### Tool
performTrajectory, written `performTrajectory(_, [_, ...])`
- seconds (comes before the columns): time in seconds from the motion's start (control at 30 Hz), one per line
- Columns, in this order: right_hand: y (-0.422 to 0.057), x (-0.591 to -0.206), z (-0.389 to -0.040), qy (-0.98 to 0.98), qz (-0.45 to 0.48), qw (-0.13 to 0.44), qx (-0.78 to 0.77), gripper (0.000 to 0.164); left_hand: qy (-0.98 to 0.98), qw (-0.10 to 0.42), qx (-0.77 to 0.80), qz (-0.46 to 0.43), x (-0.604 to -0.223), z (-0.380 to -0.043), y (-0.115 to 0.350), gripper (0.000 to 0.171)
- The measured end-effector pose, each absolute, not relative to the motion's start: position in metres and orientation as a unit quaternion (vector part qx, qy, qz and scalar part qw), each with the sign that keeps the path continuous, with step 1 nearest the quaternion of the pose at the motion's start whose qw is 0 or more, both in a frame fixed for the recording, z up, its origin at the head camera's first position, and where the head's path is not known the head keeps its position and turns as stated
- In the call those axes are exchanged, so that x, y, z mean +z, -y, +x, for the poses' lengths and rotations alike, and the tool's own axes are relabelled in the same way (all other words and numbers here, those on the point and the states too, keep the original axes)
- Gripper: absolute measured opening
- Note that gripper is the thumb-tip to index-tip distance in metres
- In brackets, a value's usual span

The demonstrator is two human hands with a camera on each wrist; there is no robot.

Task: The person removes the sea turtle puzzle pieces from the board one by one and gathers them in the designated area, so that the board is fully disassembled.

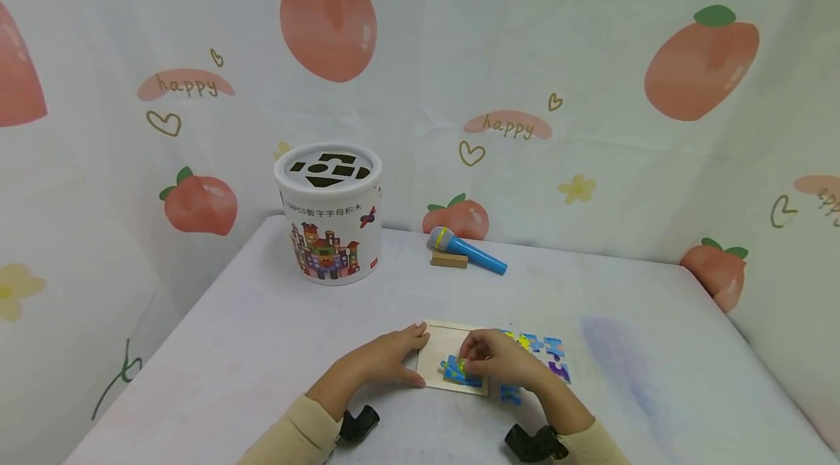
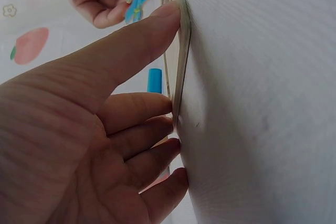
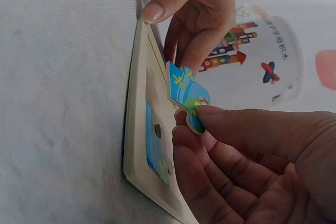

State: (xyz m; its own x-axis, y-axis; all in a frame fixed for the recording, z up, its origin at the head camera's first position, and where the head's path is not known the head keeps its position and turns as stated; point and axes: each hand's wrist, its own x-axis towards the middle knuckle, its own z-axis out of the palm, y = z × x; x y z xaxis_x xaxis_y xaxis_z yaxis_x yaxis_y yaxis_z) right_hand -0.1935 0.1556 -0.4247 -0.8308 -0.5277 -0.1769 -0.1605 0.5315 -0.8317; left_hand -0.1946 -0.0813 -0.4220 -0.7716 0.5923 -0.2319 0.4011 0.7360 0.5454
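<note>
My right hand pinches a blue jigsaw puzzle piece with yellow and green marks between thumb and fingertips. That piece is tilted, held over a shallow wooden puzzle tray. Inside the tray, another blue puzzle piece lies near the front right corner, partly covered by the right hand in the head view. At the tray's left edge, my left hand rests with its thumb by the near corner and its fingers spread toward the far corner, fingertips right at the wooden rim.
Several loose puzzle pieces lie right of the tray, some hidden behind the right hand. Farther back are a blue toy microphone, a small wooden block and a large white block bucket. A printed curtain hangs behind the table.
</note>
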Motion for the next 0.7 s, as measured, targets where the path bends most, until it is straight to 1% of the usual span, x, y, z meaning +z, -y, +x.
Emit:
performTrajectory(0.2, [-0.166,-0.423,-0.191,-0.845,-0.204,0.211,-0.448,0.012,-0.913,0.197,0.234,0.269,-0.422,-0.194,0.080,0.076])
performTrajectory(0.4, [-0.178,-0.419,-0.183,-0.837,-0.212,0.217,-0.455,0.013,-0.914,0.195,0.232,0.271,-0.421,-0.193,0.080,0.076])
performTrajectory(0.7, [-0.199,-0.419,-0.174,-0.836,-0.207,0.208,-0.464,0.015,-0.913,0.197,0.238,0.268,-0.420,-0.193,0.080,0.076])
